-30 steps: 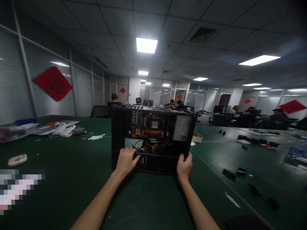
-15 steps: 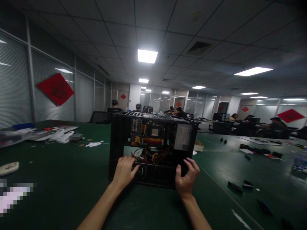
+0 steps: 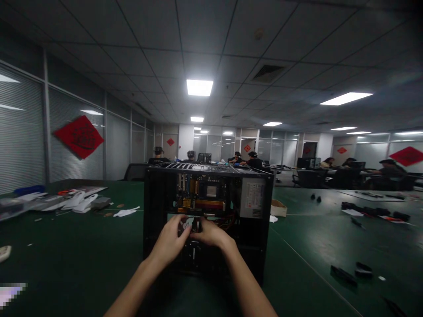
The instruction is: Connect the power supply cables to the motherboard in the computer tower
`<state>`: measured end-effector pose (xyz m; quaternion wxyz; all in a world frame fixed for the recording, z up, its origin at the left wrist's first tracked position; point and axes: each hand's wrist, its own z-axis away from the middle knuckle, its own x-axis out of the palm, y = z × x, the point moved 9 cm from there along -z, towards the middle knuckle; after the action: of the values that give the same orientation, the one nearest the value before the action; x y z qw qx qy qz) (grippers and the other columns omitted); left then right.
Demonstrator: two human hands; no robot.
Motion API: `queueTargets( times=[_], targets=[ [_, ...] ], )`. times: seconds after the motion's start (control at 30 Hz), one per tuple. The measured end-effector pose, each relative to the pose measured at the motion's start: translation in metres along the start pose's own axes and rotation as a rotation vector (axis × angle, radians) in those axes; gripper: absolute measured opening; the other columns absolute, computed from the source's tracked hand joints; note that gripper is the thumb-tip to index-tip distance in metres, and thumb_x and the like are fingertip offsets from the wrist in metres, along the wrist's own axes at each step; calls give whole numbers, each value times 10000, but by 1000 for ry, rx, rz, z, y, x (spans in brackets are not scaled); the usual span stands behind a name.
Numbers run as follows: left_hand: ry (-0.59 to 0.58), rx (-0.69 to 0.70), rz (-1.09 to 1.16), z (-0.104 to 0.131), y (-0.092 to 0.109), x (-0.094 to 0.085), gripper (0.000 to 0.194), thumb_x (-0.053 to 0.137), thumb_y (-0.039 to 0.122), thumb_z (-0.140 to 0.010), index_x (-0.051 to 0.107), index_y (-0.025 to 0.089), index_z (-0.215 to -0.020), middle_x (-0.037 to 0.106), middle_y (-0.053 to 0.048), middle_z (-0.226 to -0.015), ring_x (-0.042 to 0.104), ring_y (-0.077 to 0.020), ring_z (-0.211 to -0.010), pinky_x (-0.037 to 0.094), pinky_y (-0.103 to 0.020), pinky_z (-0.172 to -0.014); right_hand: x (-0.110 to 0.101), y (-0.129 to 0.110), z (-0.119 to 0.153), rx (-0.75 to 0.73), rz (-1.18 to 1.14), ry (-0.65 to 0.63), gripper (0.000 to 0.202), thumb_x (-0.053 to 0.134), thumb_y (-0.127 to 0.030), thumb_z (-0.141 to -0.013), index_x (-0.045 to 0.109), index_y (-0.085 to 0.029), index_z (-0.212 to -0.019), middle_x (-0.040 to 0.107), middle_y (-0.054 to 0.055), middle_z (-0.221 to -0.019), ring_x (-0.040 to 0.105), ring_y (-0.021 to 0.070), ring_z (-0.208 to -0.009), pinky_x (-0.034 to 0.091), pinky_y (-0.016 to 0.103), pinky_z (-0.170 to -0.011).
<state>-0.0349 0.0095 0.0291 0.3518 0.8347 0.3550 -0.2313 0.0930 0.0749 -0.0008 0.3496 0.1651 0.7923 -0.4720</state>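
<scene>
At the computer case (image 3: 251, 242), the left hand (image 3: 171, 234) and right hand (image 3: 213, 233) curl near cables (image 3: 228, 221). I cannot tell their grip.

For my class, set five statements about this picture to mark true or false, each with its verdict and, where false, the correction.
1. The left hand and the right hand are close together at the black computer case. True.
2. A closed panel covers the side of the case facing the camera. False: that side is open, showing a circuit board.
3. The labelled metal box sits in the upper right of the case, as pictured. True.
4. A small tan box stands left of the case in the picture. False: the small tan box is on the right.
5. The case stands on a green table. True.
</scene>
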Motion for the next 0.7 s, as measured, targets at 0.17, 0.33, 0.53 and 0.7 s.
queueTargets(
  times=[0.17, 0.33, 0.53, 0.7],
  targets=[
    [-232, 77, 32, -43, 39, -12, 400, 540, 392, -917, 589, 185, -1255, 637, -113, -1292, 592, -267, -1198, 448, -390, -1041, -8, -10, -5, -20, -42, -40, 280, 765, -207, -622, 720, -168, -896, 739, 57, -862, 672, 254, -854, 480, 284, -709],
    [-343, 79, 58, -62, 49, -23, 604, 550, 497, -902, 482, 179, -1411, 537, -125, -1436, 499, -288, -1327, 371, -418, -1131, -61, -38, -1, -59, -161, -18, 153, 620, -195, -787, 696, -132, -903, 721, 63, -865, 650, 205, -804, 465, 270, -688],
    [-443, 83, 338, -57, 65, -32, 482, 628, 405, -881, 590, 206, -1318, 644, -86, -1312, 627, -259, -1166, 491, -381, -1007, -100, -94, 27, -247, -455, -71, 257, 631, -312, -876, 635, -161, -1085, 681, 57, -1012, 630, 193, -937, 496, 284, -796],
    [-479, 73, 542, -46, 89, -53, 419, 644, 337, -891, 622, 183, -1280, 729, -72, -1094, 696, -194, -937, 569, -299, -802, -109, -106, 46, -226, -498, -81, 245, 666, -401, -880, 607, -164, -873, 615, 3, -798, 566, 130, -741, 445, 213, -626]
  ],
)
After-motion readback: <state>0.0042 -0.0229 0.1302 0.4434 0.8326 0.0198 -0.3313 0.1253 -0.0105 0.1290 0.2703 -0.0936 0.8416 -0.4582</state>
